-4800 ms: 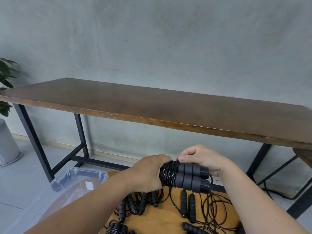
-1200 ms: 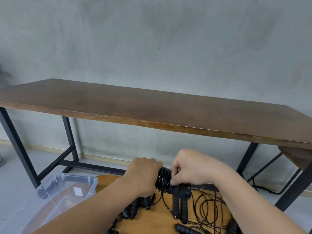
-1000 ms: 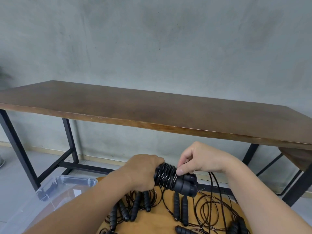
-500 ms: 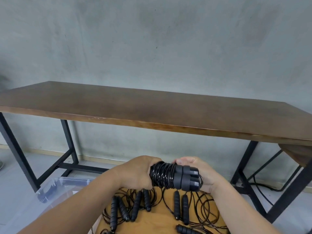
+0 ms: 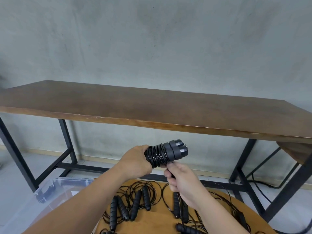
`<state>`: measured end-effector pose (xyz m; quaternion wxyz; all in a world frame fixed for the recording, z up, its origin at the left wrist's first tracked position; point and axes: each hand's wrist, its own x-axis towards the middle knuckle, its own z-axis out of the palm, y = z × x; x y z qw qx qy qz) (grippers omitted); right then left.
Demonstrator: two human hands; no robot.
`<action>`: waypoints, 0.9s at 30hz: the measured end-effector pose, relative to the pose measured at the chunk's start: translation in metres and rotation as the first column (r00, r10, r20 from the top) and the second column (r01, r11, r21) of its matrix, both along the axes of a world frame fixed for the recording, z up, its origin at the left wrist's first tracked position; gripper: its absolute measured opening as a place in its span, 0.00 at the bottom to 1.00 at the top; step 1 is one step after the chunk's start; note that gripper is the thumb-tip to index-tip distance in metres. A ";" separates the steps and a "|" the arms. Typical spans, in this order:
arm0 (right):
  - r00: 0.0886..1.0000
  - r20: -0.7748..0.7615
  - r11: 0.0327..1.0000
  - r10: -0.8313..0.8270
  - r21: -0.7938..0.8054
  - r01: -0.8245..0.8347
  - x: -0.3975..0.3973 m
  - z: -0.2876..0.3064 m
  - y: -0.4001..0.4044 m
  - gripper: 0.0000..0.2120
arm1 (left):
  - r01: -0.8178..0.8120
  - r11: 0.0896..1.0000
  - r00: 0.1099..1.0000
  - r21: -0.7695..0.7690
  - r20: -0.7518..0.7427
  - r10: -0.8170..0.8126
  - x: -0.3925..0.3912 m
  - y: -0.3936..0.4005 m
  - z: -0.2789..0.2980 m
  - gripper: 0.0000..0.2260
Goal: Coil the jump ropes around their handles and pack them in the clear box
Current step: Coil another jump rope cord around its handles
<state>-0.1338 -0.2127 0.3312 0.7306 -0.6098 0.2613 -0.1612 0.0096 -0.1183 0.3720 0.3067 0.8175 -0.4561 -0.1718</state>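
Observation:
My left hand (image 5: 135, 162) grips a pair of black jump-rope handles (image 5: 175, 150) held side by side, their caps pointing right, with black cord wound in many turns around them (image 5: 156, 156). Just below the bundle, my right hand (image 5: 181, 179) pinches the loose end of that cord, which runs down toward the table. Several uncoiled black jump ropes (image 5: 135, 202) lie tangled on the round wooden table (image 5: 152, 225) under my arms. The clear box (image 5: 55, 186) stands on the floor at the lower left, partly hidden by my left forearm.
A long dark wooden table (image 5: 152, 108) on black metal legs (image 5: 67, 144) spans the view in front of a grey wall. A black cable (image 5: 263, 184) trails on the floor at the right. A second wooden edge (image 5: 297, 149) shows at the far right.
My right hand left the capped ends of the handles and dropped below the bundle, now pulling the cord's loose end down. My left hand has lifted and tilted the bundle upward.

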 end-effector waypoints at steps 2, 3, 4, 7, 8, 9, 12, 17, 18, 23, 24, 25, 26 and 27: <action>0.997 -0.081 0.992 -0.015 -0.125 0.005 -0.001 0.002 0.006 0.13 | -0.030 0.999 0.998 0.020 0.058 0.029 0.000 -0.001 -0.002 0.11; 0.991 -0.135 0.976 -0.022 -0.218 -0.008 -0.002 0.003 0.009 0.13 | -0.050 0.999 0.995 0.021 0.085 0.048 0.001 0.000 -0.003 0.11; 0.981 -0.193 0.944 -0.030 -0.327 -0.035 -0.004 0.005 0.011 0.13 | -0.072 0.997 0.991 0.025 0.115 0.069 0.002 0.000 -0.004 0.11; 0.945 -0.321 0.796 -0.064 -0.588 -0.146 -0.008 0.011 0.014 0.14 | -0.128 0.989 0.963 0.069 0.246 0.108 0.005 0.002 -0.005 0.10; 0.933 -0.353 0.749 -0.074 -0.637 -0.182 -0.009 0.014 0.014 0.15 | -0.145 0.986 0.949 0.080 0.292 0.116 0.005 0.003 -0.005 0.10; 0.921 -0.379 0.704 -0.086 -0.678 -0.213 -0.011 0.017 0.015 0.16 | -0.163 0.983 0.934 0.087 0.333 0.125 0.005 0.004 -0.005 0.11; 0.893 -0.427 0.561 -0.144 -0.778 -0.282 -0.014 0.025 0.016 0.17 | -0.181 0.978 0.902 0.106 0.414 0.122 0.006 0.008 -0.006 0.11; 0.842 -0.498 0.405 -0.207 -0.827 -0.390 -0.015 0.051 0.013 0.14 | -0.150 0.977 0.845 0.155 0.532 0.046 0.003 0.009 -0.004 0.12; 0.836 -0.506 0.373 -0.213 -0.833 -0.409 -0.014 0.057 0.012 0.13 | -0.144 0.975 0.825 0.167 0.565 0.026 0.001 0.009 -0.003 0.13; 0.814 -0.565 0.265 -0.136 -0.812 -0.520 -0.015 0.093 0.003 0.08 | -0.055 0.966 0.772 0.252 0.624 -0.119 -0.007 0.009 -0.004 0.13; 0.803 -0.588 0.267 -0.097 -0.793 -0.548 -0.014 0.098 0.000 0.07 | -0.023 0.965 0.782 0.262 0.606 -0.146 -0.007 0.010 -0.004 0.13; 0.796 -0.602 0.281 -0.054 -0.775 -0.567 -0.014 0.102 -0.004 0.07 | 0.014 0.962 0.792 0.272 0.584 -0.177 -0.007 0.011 -0.004 0.13; 0.794 -0.607 0.303 -0.010 -0.759 -0.576 -0.014 0.105 -0.008 0.06 | 0.055 0.958 0.803 0.281 0.557 -0.210 -0.006 0.012 -0.003 0.13; 0.794 -0.607 0.325 0.032 -0.745 -0.583 -0.014 0.107 -0.012 0.06 | 0.095 0.952 0.817 0.290 0.524 -0.241 -0.005 0.013 -0.003 0.14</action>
